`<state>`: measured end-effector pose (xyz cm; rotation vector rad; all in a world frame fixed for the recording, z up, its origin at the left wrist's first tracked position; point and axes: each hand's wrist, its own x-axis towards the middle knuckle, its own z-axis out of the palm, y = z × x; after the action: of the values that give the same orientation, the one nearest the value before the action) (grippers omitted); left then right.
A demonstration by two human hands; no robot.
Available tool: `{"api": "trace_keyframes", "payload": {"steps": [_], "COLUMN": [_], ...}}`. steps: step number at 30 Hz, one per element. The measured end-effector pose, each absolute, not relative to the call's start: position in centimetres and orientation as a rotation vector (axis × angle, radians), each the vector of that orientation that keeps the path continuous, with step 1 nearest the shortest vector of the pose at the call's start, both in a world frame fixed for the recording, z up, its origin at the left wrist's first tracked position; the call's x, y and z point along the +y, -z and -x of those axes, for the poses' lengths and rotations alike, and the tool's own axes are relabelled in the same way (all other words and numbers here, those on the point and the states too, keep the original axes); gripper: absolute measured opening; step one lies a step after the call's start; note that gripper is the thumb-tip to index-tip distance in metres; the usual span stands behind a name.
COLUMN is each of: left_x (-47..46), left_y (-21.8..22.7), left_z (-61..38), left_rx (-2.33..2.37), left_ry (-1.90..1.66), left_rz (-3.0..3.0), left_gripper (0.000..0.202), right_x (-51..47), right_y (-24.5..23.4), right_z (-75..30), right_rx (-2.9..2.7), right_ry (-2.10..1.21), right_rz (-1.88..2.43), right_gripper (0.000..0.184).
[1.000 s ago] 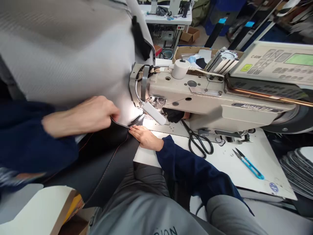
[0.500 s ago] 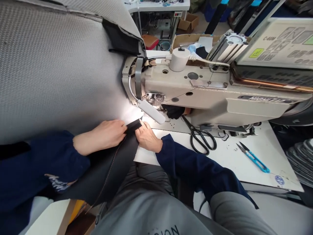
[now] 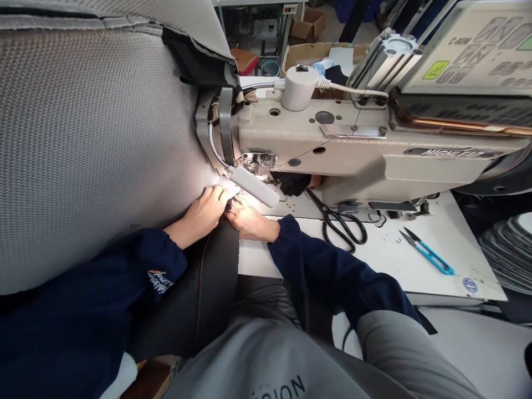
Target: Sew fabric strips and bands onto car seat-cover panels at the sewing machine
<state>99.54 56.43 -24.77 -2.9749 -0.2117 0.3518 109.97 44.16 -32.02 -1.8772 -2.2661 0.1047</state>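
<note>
In the head view, the left hand (image 3: 205,209) and the right hand (image 3: 249,220) are meeting just in front of the needle area of the sewing machine (image 3: 332,149), under its small lamp (image 3: 254,187). Both hands are pinching the far edge of a black panel (image 3: 210,277) with a line of orange stitching; the fingertips are closing on that edge, thumb over fingers, though the glare from the lamp is making it hard to tell exactly how much material each is gripping. The panel is running from the needle plate toward the near side, draping off the table edge (image 3: 257,260) onto the lap. A large grey mesh fabric (image 3: 91,149), apparently joined to it, is rising as a bulky fold on the left and filling that side of the view.

The black panel is looking like a soft, pliable leather-type sheet: it is bending freely over the table edge, so it will likely sag and drag under the weight of the attached grey bulk. Its surface seems smooth and probably a little slippery. The seam edge close to the needle, held from both sides, is the sensible grip.

To the right, black scissors (image 3: 343,224) and blue thread snips (image 3: 428,254) are lying on the table, well apart from the hands.
</note>
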Motion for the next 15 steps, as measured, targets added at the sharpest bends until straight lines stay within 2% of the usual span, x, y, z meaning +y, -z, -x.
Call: {"api": "trace_keyframes", "payload": {"steps": [4, 7, 10, 15], "left_x": [55.9, 56.8, 57.8, 58.1], "left_y": [25.5, 25.7, 25.0, 24.1], "left_z": [-100.7, -100.9, -100.6, -100.4], "left_rx": [-0.130, -0.099, -0.056, 0.107], "left_ry": [-0.309, -0.314, -0.373, -0.448], "left_rz": [2.946, 2.929, 2.917, 2.943], "left_gripper": [0.038, 0.044, 0.038, 0.031], "right_x": [44.1, 43.8, 43.2, 42.6], "right_y": [32.1, 32.1, 31.8, 31.6], "right_z": [-110.0, -109.5, -109.2, -109.8], "right_rx": [-2.284, -2.205, -2.167, -2.240], "right_ry": [-0.197, -0.126, -0.029, -0.055], "right_rz": [1.875, 1.915, 1.959, 1.978], "right_gripper": [0.024, 0.023, 0.024, 0.024]}}
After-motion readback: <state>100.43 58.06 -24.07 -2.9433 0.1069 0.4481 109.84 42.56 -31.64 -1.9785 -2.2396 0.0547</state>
